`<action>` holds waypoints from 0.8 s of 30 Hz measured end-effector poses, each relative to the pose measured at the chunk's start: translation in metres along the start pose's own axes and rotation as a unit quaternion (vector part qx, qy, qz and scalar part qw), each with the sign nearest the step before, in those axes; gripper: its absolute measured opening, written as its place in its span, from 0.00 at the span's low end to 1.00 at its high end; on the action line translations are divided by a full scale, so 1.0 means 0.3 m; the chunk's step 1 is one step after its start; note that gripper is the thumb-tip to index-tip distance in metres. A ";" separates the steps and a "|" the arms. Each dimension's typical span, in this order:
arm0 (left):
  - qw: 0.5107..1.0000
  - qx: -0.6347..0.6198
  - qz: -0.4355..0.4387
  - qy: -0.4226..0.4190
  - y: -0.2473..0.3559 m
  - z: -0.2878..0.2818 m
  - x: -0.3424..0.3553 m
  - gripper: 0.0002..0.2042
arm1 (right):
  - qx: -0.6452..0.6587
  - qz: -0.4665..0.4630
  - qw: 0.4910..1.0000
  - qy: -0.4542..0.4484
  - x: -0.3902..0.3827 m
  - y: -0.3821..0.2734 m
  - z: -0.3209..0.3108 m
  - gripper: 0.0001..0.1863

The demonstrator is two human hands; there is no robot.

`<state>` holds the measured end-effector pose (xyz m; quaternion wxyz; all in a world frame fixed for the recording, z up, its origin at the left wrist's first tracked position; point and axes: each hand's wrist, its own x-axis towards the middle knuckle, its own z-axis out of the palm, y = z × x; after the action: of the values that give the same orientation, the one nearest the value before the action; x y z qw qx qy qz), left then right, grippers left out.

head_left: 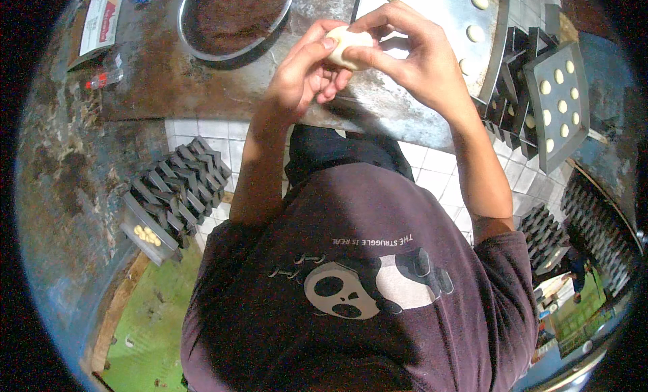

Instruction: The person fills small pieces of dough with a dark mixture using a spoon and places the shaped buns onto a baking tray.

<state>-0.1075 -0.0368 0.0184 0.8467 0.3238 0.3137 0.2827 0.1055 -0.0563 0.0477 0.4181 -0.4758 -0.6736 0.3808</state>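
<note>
A pale round dough piece [349, 46] is held between both hands over the near edge of the worktable [155, 92]. My left hand [307, 71] grips its left side, thumb on top and the other fingers curled below. From the right, my right hand [412, 51] pinches it between thumb and fingers. To the left of my hands stands a round metal pan [181, 28] with a dark brown crumbly filling [233, 14]. On the right lies a metal baking tray [442, 38] with several dough balls [475, 34] spaced apart.
Stacked trays rise at the right, the top tray [555, 108] bearing several dough balls. Another tray stack [179, 186] stands on the left, with pale pieces [146, 236] on its top tray. A printed box [101, 24] and a clear plastic wrapper [108, 75] lie at the far left.
</note>
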 end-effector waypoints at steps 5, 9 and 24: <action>0.979 0.166 0.097 0.072 -0.039 0.026 0.024 0.14 | 0.201 0.195 0.960 0.014 -0.024 -0.041 -0.010 0.19; 0.988 0.104 0.090 0.077 -0.019 0.035 0.027 0.13 | -0.086 -0.031 0.993 0.079 -0.022 -0.061 -0.001 0.31; 0.907 0.298 0.233 0.184 0.084 0.138 0.085 0.21 | 0.560 0.205 0.786 0.165 -0.043 0.036 0.103 0.13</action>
<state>-0.0685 -0.0189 0.0522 0.5482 0.5668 0.4492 0.4201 0.0829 -0.0693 0.0242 0.6282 -0.3407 -0.1498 0.6833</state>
